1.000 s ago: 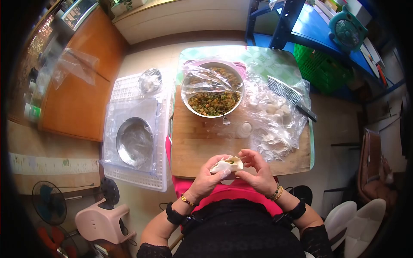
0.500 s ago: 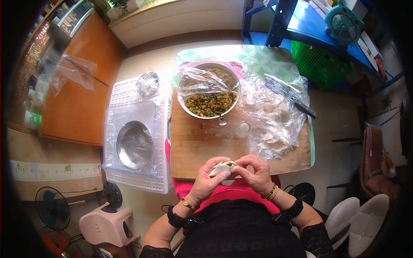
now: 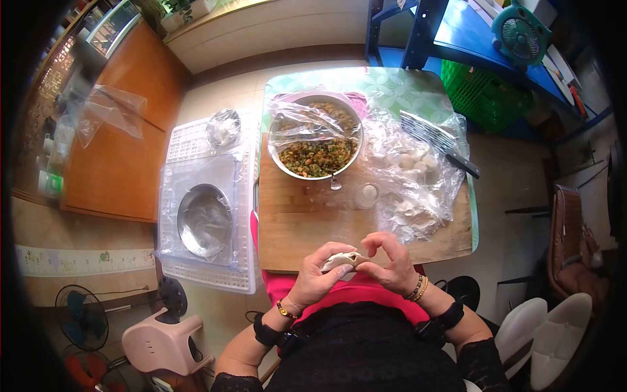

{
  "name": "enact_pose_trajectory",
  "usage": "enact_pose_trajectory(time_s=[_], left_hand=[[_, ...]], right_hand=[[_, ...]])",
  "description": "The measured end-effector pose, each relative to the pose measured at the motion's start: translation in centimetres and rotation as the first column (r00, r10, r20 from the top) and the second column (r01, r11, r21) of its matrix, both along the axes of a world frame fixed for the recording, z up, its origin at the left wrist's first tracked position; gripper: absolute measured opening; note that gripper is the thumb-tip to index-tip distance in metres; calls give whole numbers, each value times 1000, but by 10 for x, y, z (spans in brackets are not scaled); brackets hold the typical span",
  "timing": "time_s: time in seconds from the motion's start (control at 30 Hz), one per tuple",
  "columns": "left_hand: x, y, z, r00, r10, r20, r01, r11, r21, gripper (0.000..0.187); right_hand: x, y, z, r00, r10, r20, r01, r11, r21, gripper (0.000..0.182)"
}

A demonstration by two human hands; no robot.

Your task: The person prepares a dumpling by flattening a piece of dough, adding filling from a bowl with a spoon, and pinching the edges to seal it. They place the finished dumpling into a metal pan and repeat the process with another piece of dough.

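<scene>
you hold a partly folded dumpling (image 3: 344, 262) in your left hand (image 3: 313, 273), with its fingers closed around the left part of the wrapper and the thumb across the near side. your right hand (image 3: 390, 264) is at the other end: its thumb is against the dough edge, while the forefinger is raised and curved away from it, so those fingers are open. the dumpling is above the near edge of the wooden board (image 3: 297, 225), between your two hands, and a small gap shows in its upper edge.

beyond your hands, a big bowl (image 3: 305, 176) of chopped filling (image 3: 315, 157) sits at the far left of the board, partly covered with clear plastic (image 3: 307, 127). a small round jar (image 3: 366, 195) stands just to the right of the bowl, on the near side. farther right, pieces of dough (image 3: 428, 163) and loose flour (image 3: 417, 219) lie among crumpled plastic, with a black-handled knife (image 3: 462, 164) at their right. the green tabletop (image 3: 405, 85) shows past the board. to your left, a metal dish (image 3: 204, 220) is on a white rack (image 3: 243, 274).
</scene>
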State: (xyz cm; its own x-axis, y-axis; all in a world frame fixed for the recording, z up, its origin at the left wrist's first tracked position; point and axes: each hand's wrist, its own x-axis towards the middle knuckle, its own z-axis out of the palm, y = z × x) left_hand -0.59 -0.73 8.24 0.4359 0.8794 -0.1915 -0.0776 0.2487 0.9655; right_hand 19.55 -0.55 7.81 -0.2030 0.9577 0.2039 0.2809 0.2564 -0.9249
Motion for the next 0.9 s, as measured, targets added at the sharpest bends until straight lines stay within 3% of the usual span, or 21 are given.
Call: enact_pose_trajectory(time_s=[0.1, 0.17, 0.2, 0.23, 0.43, 0.57, 0.77, 0.9], left_hand=[[4, -1, 5, 1000, 11, 2, -11, 1000, -1, 30], [7, -4, 7, 995, 78, 63, -71, 991, -111, 30], [5, -4, 5, 995, 78, 62, -70, 991, -110, 30], [3, -4, 3, 999, 28, 34, -23, 993, -119, 30], [1, -1, 0, 997, -79, 0, 79, 997, -21, 33], [0, -1, -5, 992, -124, -9, 124, 990, 62, 35], [0, -1, -2, 987, -155, -52, 158, 986, 51, 42], [2, -1, 3, 983, -182, -8, 182, 983, -21, 51]], right_hand=[[6, 6, 10, 995, 49, 88, -55, 996, 66, 28], [7, 9, 10, 987, 88, 135, -100, 992, 83, 26], [6, 10, 6, 984, 92, 150, -117, 978, 171, 23], [6, 11, 3, 982, 95, 165, -136, 957, 258, 20], [2, 5, 3, 974, 53, 222, -132, 925, 357, 14], [3, 4, 5, 965, 82, 249, -170, 919, 356, 14], [6, 5, 18, 964, 72, 258, -150, 943, 296, 13], [7, 4, 14, 947, 132, 292, -226, 920, 318, 13]])
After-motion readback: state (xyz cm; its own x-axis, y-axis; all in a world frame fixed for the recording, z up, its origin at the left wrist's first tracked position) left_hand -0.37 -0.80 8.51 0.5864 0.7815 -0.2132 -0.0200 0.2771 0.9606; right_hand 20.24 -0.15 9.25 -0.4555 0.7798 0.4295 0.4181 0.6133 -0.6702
